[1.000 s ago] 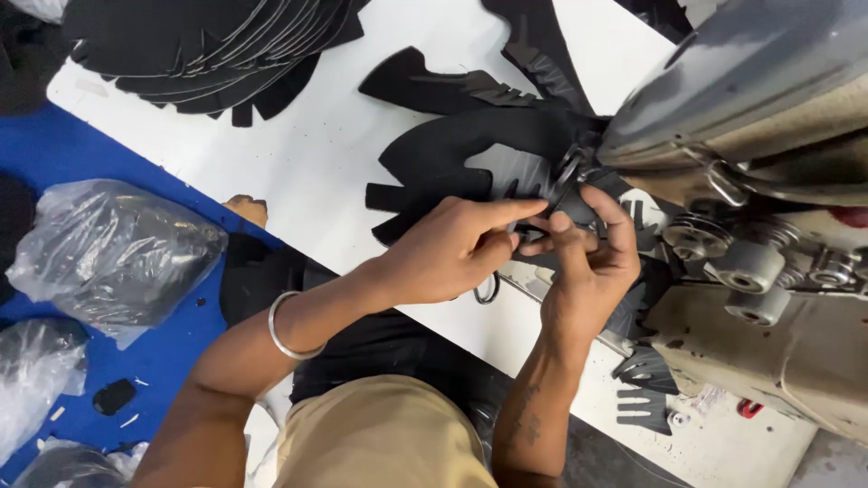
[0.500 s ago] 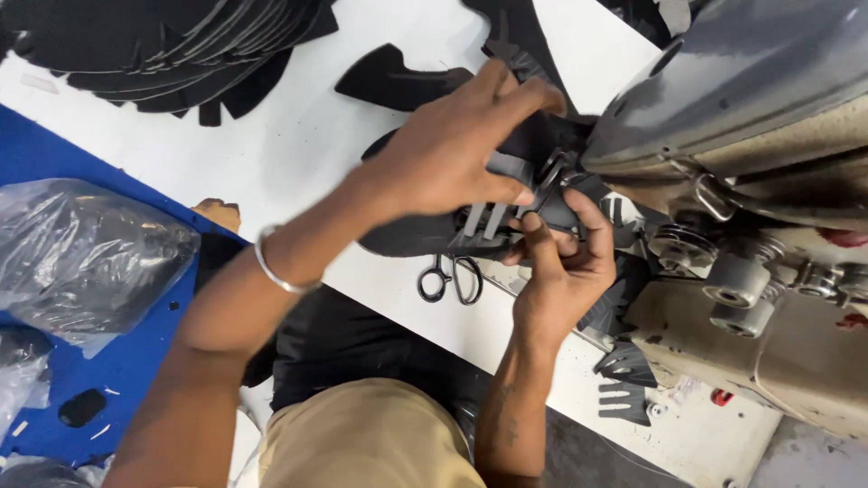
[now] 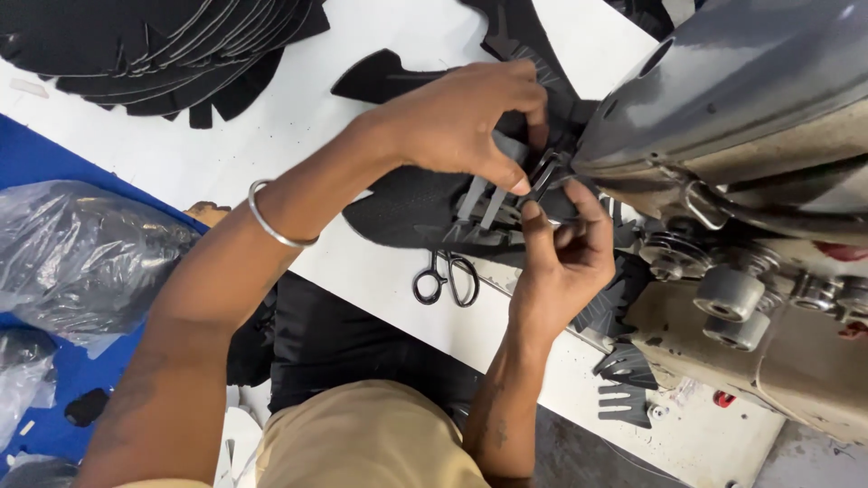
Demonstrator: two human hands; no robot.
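White tabletop (image 3: 362, 117), both hands' (image 3: 461, 122) (image 3: 565, 258) grips pinching black mesh cut-out (image 3: 407, 208) beside grey sewing machine (image 3: 741, 99).

**Clear plastic bags to the left of the white worktable**

The only packaging in view is a set of crumpled, see-through plastic bags, all lying left of the white worktable (image 3: 298, 126) on a blue surface. The largest bag (image 3: 81, 258) sits just off the table's left edge, grey and shiny, bulging with dark contents (too wrinkled to tell what they are). A smaller bag (image 3: 20, 380) of the same clear plastic lies just below it, farther from the table, cut off by the left edge of the view. No labels, signs or screens can be made out.
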